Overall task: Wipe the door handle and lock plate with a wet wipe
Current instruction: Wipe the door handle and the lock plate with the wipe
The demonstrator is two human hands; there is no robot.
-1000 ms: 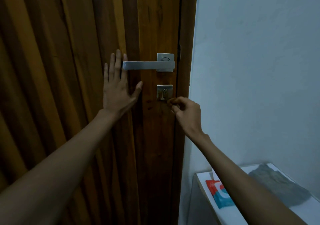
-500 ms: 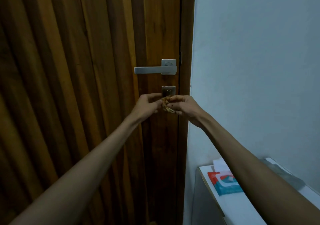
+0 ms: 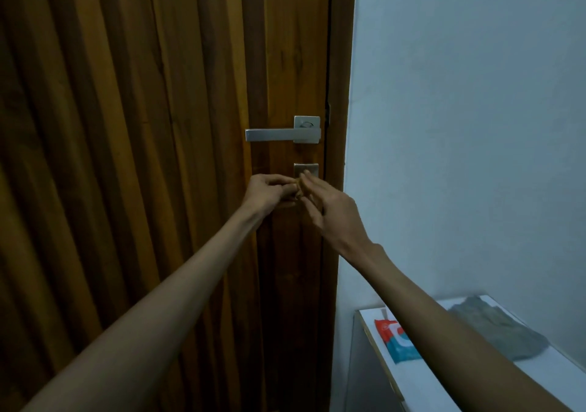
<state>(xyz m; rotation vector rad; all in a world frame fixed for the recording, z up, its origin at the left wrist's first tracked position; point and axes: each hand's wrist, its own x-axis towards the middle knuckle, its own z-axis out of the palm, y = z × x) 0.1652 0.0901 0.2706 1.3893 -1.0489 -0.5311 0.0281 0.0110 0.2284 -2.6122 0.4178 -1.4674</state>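
Note:
A silver lever door handle (image 3: 279, 134) sits on the brown wooden door (image 3: 142, 157). The square lock plate (image 3: 306, 169) is just below it, its lower part hidden by my fingers. My left hand (image 3: 266, 193) and my right hand (image 3: 331, 213) meet right under the plate. Between them is a small crumpled wet wipe (image 3: 298, 192), mostly hidden. The left hand's fingers are curled shut on it. The right hand's fingers are stretched out with their tips at the wipe and plate; whether they grip it is unclear.
The door frame (image 3: 337, 126) meets a pale wall (image 3: 459, 126) on the right. Low at the right stands a white cabinet top (image 3: 421, 380) with a red and blue wipes pack (image 3: 396, 342) and a grey cloth (image 3: 494, 326).
My left hand left the door panel beside the handle and joined the right hand under the lock plate. The right hand's fingers have since straightened.

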